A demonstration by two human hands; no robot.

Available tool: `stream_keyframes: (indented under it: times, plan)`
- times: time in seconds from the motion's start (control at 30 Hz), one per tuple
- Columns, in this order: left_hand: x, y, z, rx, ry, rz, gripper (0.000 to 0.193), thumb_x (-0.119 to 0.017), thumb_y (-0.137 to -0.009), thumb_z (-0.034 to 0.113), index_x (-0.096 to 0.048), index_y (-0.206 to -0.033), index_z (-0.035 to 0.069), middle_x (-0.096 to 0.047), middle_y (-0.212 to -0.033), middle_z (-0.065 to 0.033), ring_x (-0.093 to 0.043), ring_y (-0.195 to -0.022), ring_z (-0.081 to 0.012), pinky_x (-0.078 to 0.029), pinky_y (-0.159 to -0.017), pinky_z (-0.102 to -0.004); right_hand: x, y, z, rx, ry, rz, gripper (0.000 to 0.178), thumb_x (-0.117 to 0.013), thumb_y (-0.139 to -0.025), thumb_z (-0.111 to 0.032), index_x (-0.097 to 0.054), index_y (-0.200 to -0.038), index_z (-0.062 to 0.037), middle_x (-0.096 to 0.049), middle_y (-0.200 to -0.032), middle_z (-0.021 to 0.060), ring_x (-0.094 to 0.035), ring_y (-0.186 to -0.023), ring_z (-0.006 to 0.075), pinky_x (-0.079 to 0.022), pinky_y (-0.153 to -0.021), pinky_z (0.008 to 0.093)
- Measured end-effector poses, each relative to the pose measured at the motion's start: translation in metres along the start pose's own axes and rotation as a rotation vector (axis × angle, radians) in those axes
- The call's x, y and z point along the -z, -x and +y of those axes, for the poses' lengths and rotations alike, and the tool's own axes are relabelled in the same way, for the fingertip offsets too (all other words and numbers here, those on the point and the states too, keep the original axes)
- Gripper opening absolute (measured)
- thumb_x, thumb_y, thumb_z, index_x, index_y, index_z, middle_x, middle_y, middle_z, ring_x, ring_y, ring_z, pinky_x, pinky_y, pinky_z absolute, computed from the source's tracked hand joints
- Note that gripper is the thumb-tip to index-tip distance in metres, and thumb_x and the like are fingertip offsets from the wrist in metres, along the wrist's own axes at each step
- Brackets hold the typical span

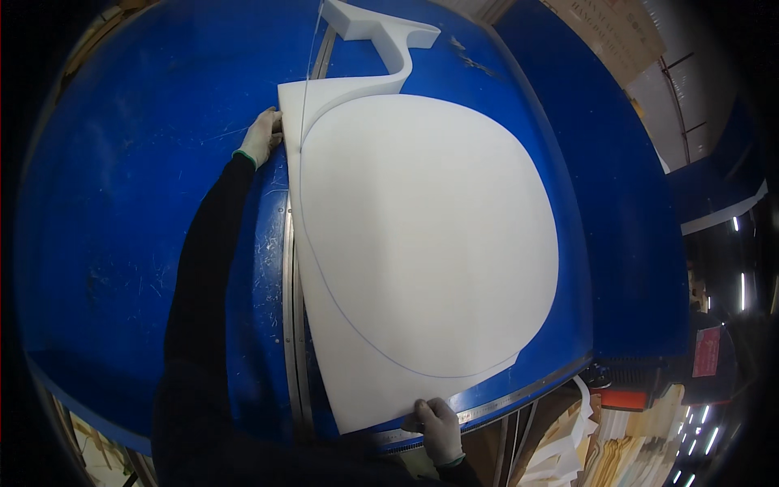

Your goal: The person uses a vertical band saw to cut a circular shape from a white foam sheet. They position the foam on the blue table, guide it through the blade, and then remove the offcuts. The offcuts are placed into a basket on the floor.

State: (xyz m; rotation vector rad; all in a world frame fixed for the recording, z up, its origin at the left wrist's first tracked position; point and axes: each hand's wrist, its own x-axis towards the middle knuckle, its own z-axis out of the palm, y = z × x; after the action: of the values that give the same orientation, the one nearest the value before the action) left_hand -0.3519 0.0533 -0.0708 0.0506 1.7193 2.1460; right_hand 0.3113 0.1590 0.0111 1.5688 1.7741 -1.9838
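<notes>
A thick white foam slab (430,235) lies on the blue table, with a rounded outline drawn on it in a thin blue line. Its far and right sides are cut to the curve; a cut-off foam strip (388,57) curls away at the far end. A thin upright blade or wire (309,69) meets the slab at its upper left. My left hand (261,136), in a pale glove with a green cuff, grips the slab's left edge close to this wire. My right hand (436,428), also gloved, has its fingers closed at the slab's near edge.
The blue table (138,203) is scratched, and a metal rail (296,349) runs along it under the slab's left side. A metal ruler strip (495,403) edges the near side. Foam offcuts (560,454) lie below at the right; a cardboard box (613,36) stands at the far right.
</notes>
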Motion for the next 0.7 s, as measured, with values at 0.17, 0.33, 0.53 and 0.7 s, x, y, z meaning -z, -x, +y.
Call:
stream_keyframes:
  times: [0.17, 0.33, 0.53, 0.7]
  plan:
    - [0.021, 0.004, -0.005, 0.0, 0.021, 0.131, 0.071, -0.058, -0.096, 0.043, -0.039, -0.153, 0.005, -0.057, -0.129, -0.0145, -0.058, -0.091, -0.0184, -0.049, -0.08, -0.0313, -0.008, 0.004, 0.0, 0.014, 0.005, -0.025, 0.03, -0.062, -0.103, -0.024, -0.061, -0.096, 0.005, -0.069, -0.083, 0.0135, -0.069, -0.075, 0.0196, -0.058, -0.072, 0.0329]
    - [0.044, 0.085, -0.018, 0.087, 0.014, 0.2, 0.063, -0.06, -0.094, 0.05, -0.054, -0.136, 0.003, -0.056, -0.117, -0.0154, -0.057, -0.089, -0.0219, -0.052, -0.078, -0.037, 0.025, 0.005, 0.006, 0.06, 0.16, -0.188, 0.032, -0.064, -0.102, -0.028, -0.065, -0.09, 0.0009, -0.069, -0.078, 0.008, -0.064, -0.071, 0.0134, -0.053, -0.067, 0.0297]
    - [-0.014, 0.282, 0.014, 0.2, -0.343, -0.066, 0.055, -0.069, -0.094, 0.049, -0.06, -0.112, -0.003, -0.058, -0.096, -0.0096, -0.059, -0.081, -0.018, -0.053, -0.072, -0.0321, 0.172, -0.092, -0.053, 0.522, 0.393, 0.81, 0.055, -0.063, -0.1, -0.05, -0.06, -0.106, 0.0042, -0.063, -0.089, 0.0117, -0.06, -0.081, 0.0232, -0.052, -0.078, 0.038]
    - [-0.058, 0.335, 0.002, 0.119, -0.663, -0.034, 0.055, -0.074, -0.093, 0.042, -0.058, -0.101, -0.009, -0.068, -0.09, -0.0163, -0.065, -0.077, -0.019, -0.051, -0.063, -0.0333, 0.223, -0.174, -0.088, 0.157, 0.029, 0.382, 0.072, -0.071, -0.091, -0.057, -0.058, -0.115, 0.0098, -0.067, -0.107, 0.0178, -0.067, -0.09, 0.0237, -0.057, -0.07, 0.0391]
